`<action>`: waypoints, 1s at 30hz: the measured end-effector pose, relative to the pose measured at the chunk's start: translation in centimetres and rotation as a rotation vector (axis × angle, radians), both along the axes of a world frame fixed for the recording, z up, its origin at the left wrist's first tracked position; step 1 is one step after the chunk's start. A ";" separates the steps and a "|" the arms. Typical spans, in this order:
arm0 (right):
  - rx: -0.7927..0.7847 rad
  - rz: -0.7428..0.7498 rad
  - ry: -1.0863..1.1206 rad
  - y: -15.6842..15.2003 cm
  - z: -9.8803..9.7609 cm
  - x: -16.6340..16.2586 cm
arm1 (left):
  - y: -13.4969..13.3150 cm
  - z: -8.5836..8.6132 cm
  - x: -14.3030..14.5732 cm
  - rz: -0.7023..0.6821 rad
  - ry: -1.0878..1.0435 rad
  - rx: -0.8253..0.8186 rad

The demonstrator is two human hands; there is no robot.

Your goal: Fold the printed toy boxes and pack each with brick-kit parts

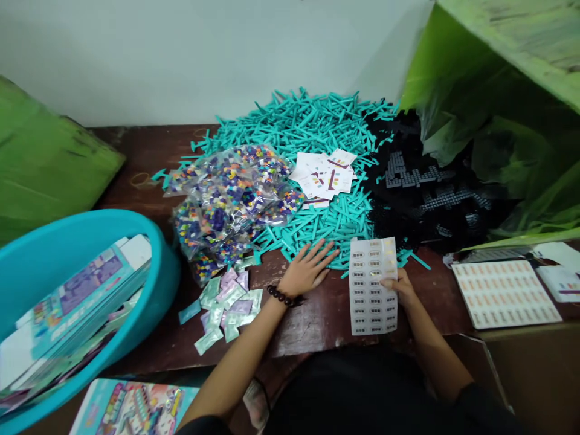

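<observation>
My left hand lies flat with its fingers spread at the near edge of a large heap of teal plastic pieces, and a dark bead bracelet circles that wrist. My right hand pinches the right edge of a white sheet of small printed labels, which rests on the wooden table. Several clear bags of multicoloured small pieces lie left of my left hand. Loose pastel foil sachets lie just below them.
A teal tub of boxed printed cards stands at the left. Printed leaflets lie on the teal heap, with black plastic frames to its right. Another label sheet lies at the right, below green plastic sheeting.
</observation>
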State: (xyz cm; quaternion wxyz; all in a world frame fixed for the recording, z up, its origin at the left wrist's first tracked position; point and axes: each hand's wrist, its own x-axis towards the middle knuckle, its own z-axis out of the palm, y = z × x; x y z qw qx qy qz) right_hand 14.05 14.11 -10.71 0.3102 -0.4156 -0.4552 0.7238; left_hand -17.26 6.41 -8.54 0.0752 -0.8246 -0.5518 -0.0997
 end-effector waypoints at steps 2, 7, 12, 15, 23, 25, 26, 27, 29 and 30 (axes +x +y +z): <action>-0.031 -0.007 0.028 -0.4 0.0 0.8 | -0.4 0.0 0.4 0.004 -0.022 0.010; -0.077 -0.129 0.163 -0.8 0.3 3.3 | -1.2 0.3 3.2 -0.065 -0.048 0.068; -0.027 -0.417 0.353 -0.6 0.9 5.9 | -0.4 0.1 8.0 -0.274 0.016 0.086; 0.003 -0.591 0.403 -0.3 0.9 7.4 | 1.4 -0.8 10.1 -0.367 -0.017 0.098; -0.116 -0.850 0.463 0.2 1.2 8.3 | 6.5 -2.5 11.4 -0.358 -0.061 0.065; -0.087 -0.859 0.425 0.7 1.0 7.9 | 7.3 -2.4 11.1 -0.371 -0.065 0.039; -0.073 -0.874 0.408 1.1 0.9 7.7 | 7.5 -2.3 11.0 -0.381 -0.064 0.031; -0.059 -0.889 0.395 1.5 0.7 7.5 | 7.7 -2.3 10.9 -0.386 -0.064 0.029; -0.032 -0.911 0.384 2.2 0.2 7.2 | 7.7 -2.3 10.8 -0.382 -0.065 0.035; -0.015 -0.921 0.378 2.5 0.0 7.0 | 7.5 -2.3 10.9 -0.375 -0.064 0.042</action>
